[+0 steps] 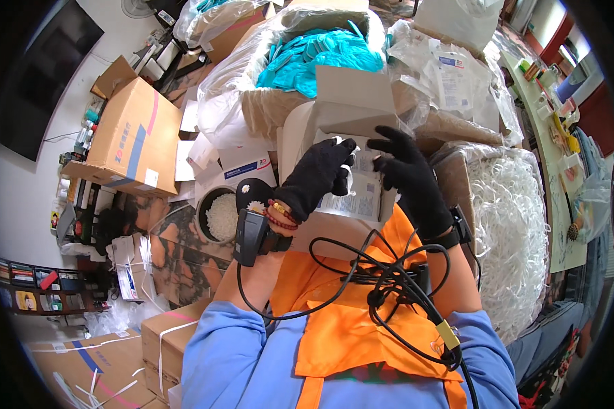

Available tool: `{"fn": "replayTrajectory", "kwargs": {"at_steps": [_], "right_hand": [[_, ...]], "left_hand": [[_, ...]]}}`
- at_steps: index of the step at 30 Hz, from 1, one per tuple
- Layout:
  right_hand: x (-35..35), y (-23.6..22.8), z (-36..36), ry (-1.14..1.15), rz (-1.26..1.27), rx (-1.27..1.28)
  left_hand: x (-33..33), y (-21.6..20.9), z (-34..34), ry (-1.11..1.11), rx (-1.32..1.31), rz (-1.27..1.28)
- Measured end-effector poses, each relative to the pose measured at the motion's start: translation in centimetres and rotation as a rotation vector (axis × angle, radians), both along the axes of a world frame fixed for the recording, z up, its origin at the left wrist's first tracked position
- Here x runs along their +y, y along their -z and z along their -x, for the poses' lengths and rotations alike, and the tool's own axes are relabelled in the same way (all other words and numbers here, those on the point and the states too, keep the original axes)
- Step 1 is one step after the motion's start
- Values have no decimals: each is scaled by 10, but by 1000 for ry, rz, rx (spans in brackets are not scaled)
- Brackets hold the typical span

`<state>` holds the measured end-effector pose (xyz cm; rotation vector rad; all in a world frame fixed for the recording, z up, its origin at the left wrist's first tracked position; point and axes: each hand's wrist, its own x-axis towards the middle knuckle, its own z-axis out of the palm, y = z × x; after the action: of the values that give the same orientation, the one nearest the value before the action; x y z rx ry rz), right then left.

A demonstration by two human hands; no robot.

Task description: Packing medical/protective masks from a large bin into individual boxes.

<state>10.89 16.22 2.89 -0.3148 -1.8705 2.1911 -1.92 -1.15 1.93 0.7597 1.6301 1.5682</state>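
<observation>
My left hand (pixel 320 174), in a black glove, is closed on a crumpled white strip (pixel 350 178), which pokes out past the fingers. Its exact kind is partly hidden by the glove. Just to the right is my right hand (pixel 411 174), also gloved in black, its fingers apart and nothing visible in them. Both hands are over an open white carton (pixel 355 92) in front of my body, its flap standing up at the far side. White printed packets (pixel 358 199) lie inside the carton, partly covered by my hands.
Beyond the carton, a plastic-lined box (pixel 252 102) holds many turquoise pieces (pixel 307 61). Clear packets (pixel 454 82) fill a box at far right; white strips (pixel 508 225) heap in another, nearer. A pot of white pellets (pixel 223 217) and a large brown carton (pixel 133 140) stand left. Cables (pixel 389 273) hang across me.
</observation>
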Motion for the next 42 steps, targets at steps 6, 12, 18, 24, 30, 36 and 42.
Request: {"fn": "replayTrajectory", "kwargs": {"at_steps": [6, 12, 18, 24, 30, 36, 42], "right_hand": [[-22, 11, 6, -24, -332, 58], [-4, -15, 9, 152, -721, 283], [-6, -45, 33, -175, -235, 274], [8, -37, 29, -477, -83, -243], [5, -22, 18, -316, 118, -234], [-18, 3, 0, -3, 168, 97], [-29, 29, 17, 109, 455, 76]], "left_hand": [[7, -21, 9, 135, 1133, 84], [18, -44, 15, 254, 1222, 209], [24, -58, 17, 311, 1010, 13], [23, -54, 31, 370, 1464, 56], [18, -24, 26, 279, 1242, -24], [31, 20, -4, 24, 1461, -63], [26, 57, -34, -306, 1138, 136]]}}
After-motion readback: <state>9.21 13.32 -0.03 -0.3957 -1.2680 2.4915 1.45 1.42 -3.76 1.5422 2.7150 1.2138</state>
